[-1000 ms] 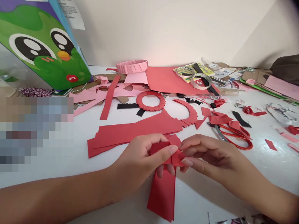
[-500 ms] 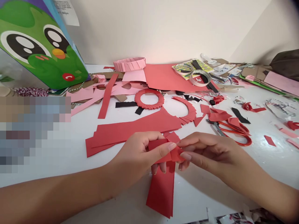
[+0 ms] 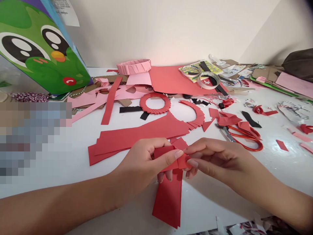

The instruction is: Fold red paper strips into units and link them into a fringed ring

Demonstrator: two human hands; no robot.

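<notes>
My left hand [image 3: 144,160] and my right hand [image 3: 215,156] pinch a folded red paper strip [image 3: 168,199] between thumbs and fingers, above the white table. Its long end hangs down towards me and lies on the table, and the folds [image 3: 182,161] sit between my fingertips. Just beyond my left hand lie several long red paper strips [image 3: 139,137]. A curved, pleated red paper arc [image 3: 197,114] is near them, and a pleated red paper ring [image 3: 155,103] lies further back. Red-handled scissors [image 3: 246,138] lie to the right of my right hand.
A pink pleated paper band [image 3: 134,67] stands on a red sheet [image 3: 171,80] at the back. Rolls of tape [image 3: 207,80] lie to its right. A green cartoon-printed box [image 3: 41,49] leans at the far left. Paper scraps cover the table, and a blurred patch hides the left edge.
My hands still hold the folded red strip in nearly the same grip. The whole scene has shifted slightly left and up in view.
</notes>
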